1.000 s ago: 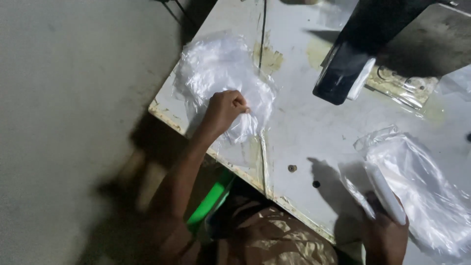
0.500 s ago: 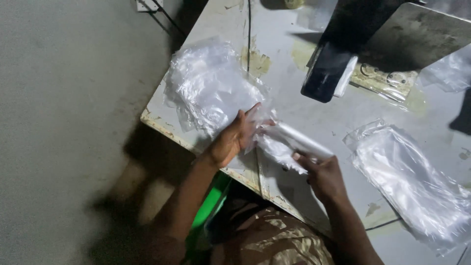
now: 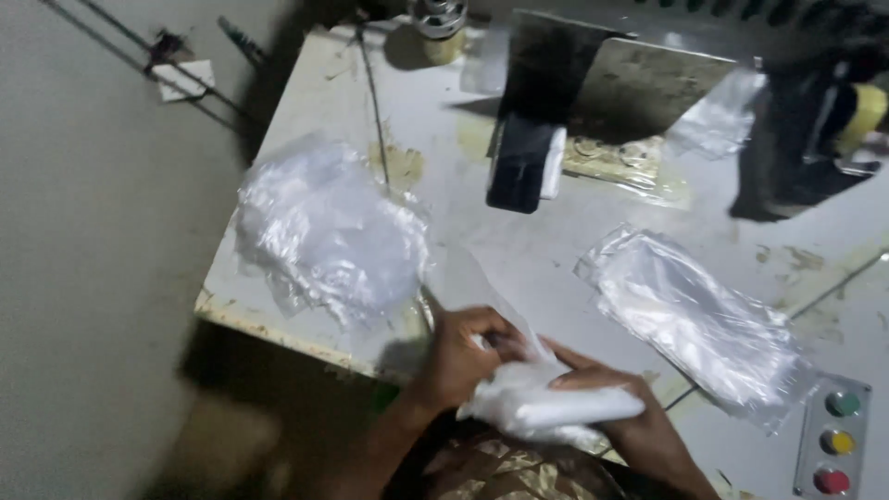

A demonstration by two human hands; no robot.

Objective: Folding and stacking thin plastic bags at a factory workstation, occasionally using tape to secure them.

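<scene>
Though gripped by both hands (image 3: 546, 380), folded white item (image 3: 556, 403) lengthwise left-to-right.

A small workshop or packing station, judging by the worn, stained metal surface (image 3: 556, 250) with chipped edges. Heaped with clear plastic bags: a crumpled pile (image 3: 324, 231) at the left, a flat stack (image 3: 704, 319) at the right. Fitted with a dark machine head (image 3: 528, 139) mounted above, and a control panel (image 3: 833, 440) with green, yellow and red push-buttons at the lower right corner. Bare concrete floor (image 3: 102, 278) alongside, dimly lit.
</scene>
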